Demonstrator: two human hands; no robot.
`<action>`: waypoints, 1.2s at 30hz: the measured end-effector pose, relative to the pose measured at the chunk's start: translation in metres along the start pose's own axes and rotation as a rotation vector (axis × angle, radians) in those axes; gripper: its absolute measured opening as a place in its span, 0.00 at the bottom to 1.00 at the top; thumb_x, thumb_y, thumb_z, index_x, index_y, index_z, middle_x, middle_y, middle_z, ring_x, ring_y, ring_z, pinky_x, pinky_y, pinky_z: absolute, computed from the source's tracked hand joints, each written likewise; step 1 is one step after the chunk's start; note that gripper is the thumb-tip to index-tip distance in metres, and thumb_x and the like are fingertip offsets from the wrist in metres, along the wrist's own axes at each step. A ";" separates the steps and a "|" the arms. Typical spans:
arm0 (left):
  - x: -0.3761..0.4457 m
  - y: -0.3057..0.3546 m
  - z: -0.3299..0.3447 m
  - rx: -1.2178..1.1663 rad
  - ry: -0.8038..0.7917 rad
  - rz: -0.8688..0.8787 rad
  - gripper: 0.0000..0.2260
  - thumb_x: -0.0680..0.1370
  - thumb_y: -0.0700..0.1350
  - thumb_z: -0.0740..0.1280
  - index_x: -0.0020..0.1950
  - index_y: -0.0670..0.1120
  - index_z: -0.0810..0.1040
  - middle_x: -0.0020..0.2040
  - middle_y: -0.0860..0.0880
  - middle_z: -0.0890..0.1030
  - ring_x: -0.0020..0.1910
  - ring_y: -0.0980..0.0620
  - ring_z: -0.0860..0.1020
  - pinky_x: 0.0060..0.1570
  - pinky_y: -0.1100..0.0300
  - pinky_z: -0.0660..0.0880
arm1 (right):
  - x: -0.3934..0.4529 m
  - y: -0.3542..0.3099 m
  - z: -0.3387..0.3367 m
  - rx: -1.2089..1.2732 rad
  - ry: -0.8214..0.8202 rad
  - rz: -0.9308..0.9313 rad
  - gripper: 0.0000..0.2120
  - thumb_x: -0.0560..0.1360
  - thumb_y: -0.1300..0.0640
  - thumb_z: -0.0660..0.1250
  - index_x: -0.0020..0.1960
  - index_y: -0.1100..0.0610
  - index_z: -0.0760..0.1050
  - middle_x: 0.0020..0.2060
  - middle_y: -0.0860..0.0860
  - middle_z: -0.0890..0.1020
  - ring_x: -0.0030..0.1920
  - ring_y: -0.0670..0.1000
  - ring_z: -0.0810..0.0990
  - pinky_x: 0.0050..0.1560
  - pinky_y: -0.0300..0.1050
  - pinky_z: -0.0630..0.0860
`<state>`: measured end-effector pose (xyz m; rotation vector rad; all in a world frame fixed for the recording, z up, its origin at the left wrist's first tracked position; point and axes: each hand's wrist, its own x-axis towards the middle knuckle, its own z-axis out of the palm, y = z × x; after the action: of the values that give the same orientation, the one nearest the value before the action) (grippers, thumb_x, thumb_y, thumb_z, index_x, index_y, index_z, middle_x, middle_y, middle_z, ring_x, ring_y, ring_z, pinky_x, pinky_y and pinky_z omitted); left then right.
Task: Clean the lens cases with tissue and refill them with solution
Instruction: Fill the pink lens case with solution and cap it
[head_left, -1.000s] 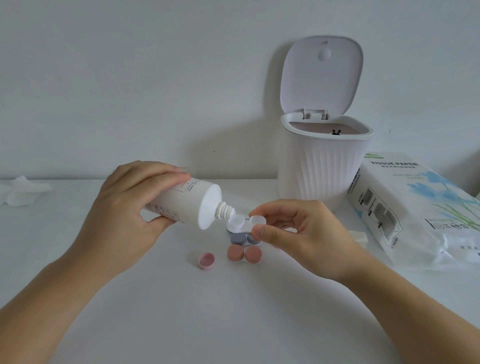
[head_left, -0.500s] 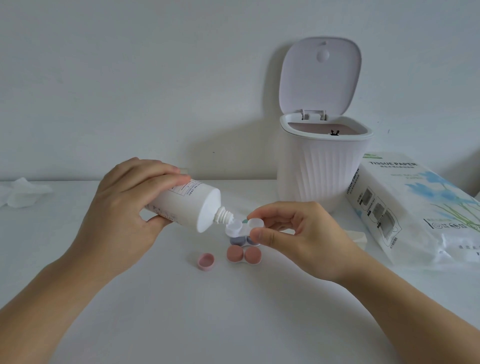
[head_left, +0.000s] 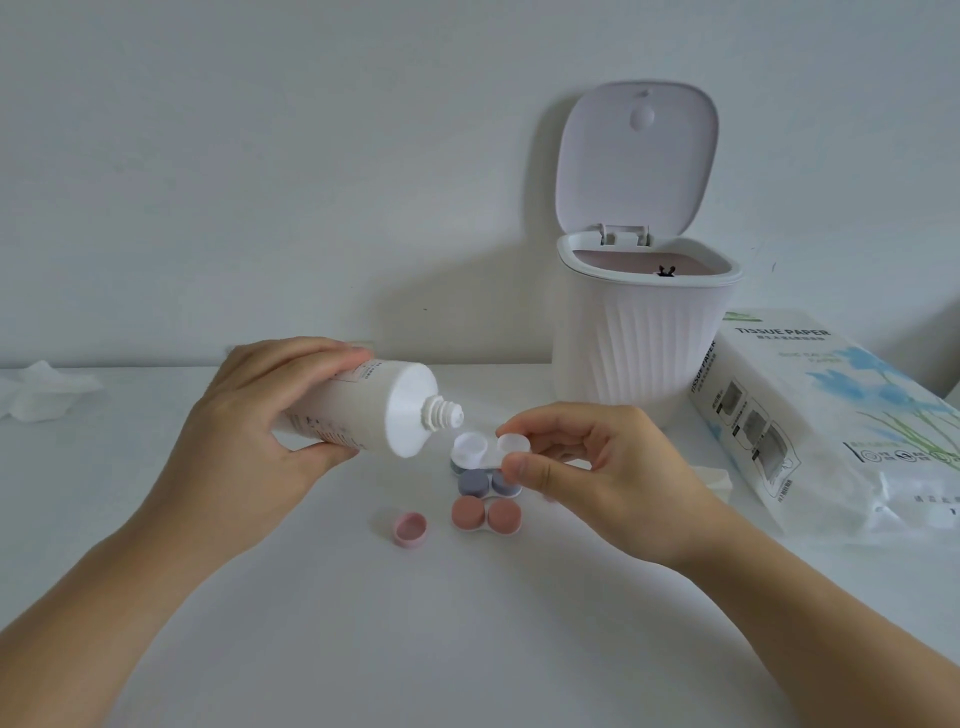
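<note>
White bottle (head_left: 358, 410) tilted, nozzle above open case (head_left: 480, 451)

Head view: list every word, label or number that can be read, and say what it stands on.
"TISSUE PAPER": top face of the tissue pack.
"TISSUE PAPER": again, running up the pack's side edge.
Smaller print and icons on the pack: too small to read.
Print on the solution bottle gripped by the left hand: too blurred to read.
</note>
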<state>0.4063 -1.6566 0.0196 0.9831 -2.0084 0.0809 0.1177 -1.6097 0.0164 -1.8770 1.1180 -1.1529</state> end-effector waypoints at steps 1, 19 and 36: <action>-0.001 -0.001 0.000 -0.027 -0.001 -0.031 0.35 0.62 0.36 0.84 0.66 0.54 0.78 0.63 0.65 0.76 0.64 0.65 0.71 0.64 0.75 0.63 | 0.000 0.000 0.000 0.006 0.003 -0.003 0.07 0.75 0.57 0.73 0.50 0.46 0.83 0.39 0.41 0.86 0.39 0.41 0.84 0.41 0.30 0.75; -0.003 -0.014 0.009 -0.436 -0.027 -0.408 0.33 0.61 0.47 0.84 0.63 0.61 0.78 0.58 0.64 0.83 0.58 0.65 0.80 0.58 0.62 0.73 | -0.004 -0.001 -0.007 -0.015 -0.049 0.118 0.08 0.78 0.60 0.71 0.56 0.52 0.81 0.44 0.48 0.88 0.40 0.43 0.84 0.47 0.36 0.76; -0.004 -0.011 0.006 -0.529 -0.023 -0.472 0.34 0.60 0.50 0.82 0.66 0.58 0.78 0.59 0.64 0.82 0.59 0.64 0.80 0.58 0.62 0.74 | -0.066 -0.002 0.011 -0.517 0.037 0.132 0.13 0.65 0.40 0.74 0.42 0.47 0.80 0.41 0.40 0.79 0.41 0.44 0.78 0.39 0.31 0.71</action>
<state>0.4104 -1.6637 0.0092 1.0704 -1.6352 -0.6840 0.1116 -1.5478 -0.0092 -2.1197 1.6540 -0.8816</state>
